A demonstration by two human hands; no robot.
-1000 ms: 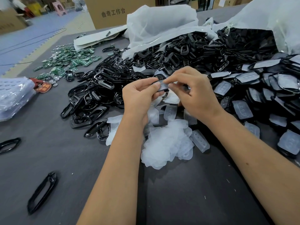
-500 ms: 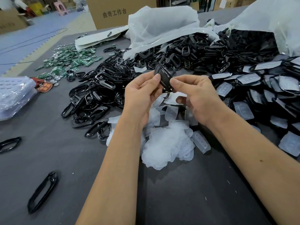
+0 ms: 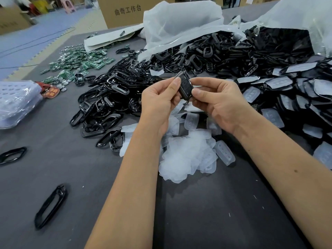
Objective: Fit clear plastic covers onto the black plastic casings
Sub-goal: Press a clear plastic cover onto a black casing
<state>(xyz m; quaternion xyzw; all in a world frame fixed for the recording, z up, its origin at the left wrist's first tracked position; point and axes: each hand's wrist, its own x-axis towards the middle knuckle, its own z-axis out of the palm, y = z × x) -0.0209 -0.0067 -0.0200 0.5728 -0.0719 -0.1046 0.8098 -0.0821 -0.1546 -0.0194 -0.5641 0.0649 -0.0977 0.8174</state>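
Observation:
One black plastic casing (image 3: 186, 87) is held upright above the table between both hands. My left hand (image 3: 159, 103) pinches its left edge with thumb and fingertips. My right hand (image 3: 217, 103) pinches its right side with thumb and forefinger. I cannot tell whether a clear cover sits in it. Below my hands lies a heap of clear plastic covers (image 3: 186, 151). A large pile of loose black casings (image 3: 125, 87) spreads to the left and behind. At the right lie casings with clear covers fitted (image 3: 273, 119).
Green circuit boards (image 3: 79, 60) lie at the back left. White plastic bags (image 3: 179, 22) spill black parts at the back. A clear bag (image 3: 16, 101) sits at the left edge. Single black frames (image 3: 51, 205) lie on the grey table (image 3: 206, 212). A cardboard box (image 3: 129, 9) stands behind.
A second ago both hands pressed a clear cover against the casing. The casing has since been turned upright, its dark face toward me, and both hands now pinch its edges.

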